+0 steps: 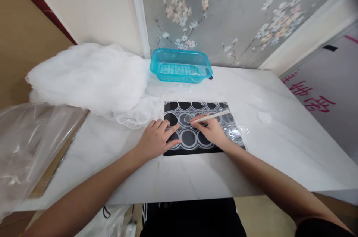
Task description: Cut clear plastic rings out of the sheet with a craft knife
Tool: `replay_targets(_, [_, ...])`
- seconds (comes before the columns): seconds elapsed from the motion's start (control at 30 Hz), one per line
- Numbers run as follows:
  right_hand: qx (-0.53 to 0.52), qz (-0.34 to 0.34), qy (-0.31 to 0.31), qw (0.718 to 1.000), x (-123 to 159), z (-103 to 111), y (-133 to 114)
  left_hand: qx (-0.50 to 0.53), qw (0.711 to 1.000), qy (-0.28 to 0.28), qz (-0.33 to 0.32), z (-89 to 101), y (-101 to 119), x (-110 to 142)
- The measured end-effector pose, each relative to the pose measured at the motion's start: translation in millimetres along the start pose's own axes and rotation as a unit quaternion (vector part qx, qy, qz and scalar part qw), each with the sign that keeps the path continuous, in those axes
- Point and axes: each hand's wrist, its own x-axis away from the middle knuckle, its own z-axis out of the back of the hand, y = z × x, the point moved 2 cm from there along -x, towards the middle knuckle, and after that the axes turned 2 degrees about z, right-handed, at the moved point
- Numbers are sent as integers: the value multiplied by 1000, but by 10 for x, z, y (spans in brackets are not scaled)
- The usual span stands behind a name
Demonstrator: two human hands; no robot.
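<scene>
From afar I see my right hand (211, 128) pinching a white pen-like stick (216, 115) over the black circle-patterned sheet (188, 138) beneath both hands, the left hand (156, 137) resting fingers-parted there, where too light a press could let the sheet skid

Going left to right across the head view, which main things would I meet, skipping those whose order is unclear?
Heap of fluffy white netting → left hand → right hand holding a slim white stick → small translucent piece → pale board lettered in red.
</scene>
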Motion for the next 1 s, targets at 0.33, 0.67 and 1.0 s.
replay_targets(0.33, [-20, -9, -28, 999, -114, -20, 6, 4, 1000, -17, 3, -42, 43, -38])
replay_targets(0.67, [65, 57, -2, 996, -69, -45, 19, 17, 999, -40, 19, -59, 15, -25])
replay_targets(1.0, [280, 258, 34, 924, -303, 111, -105, 10, 999, -38, 8, -36, 43, -44])
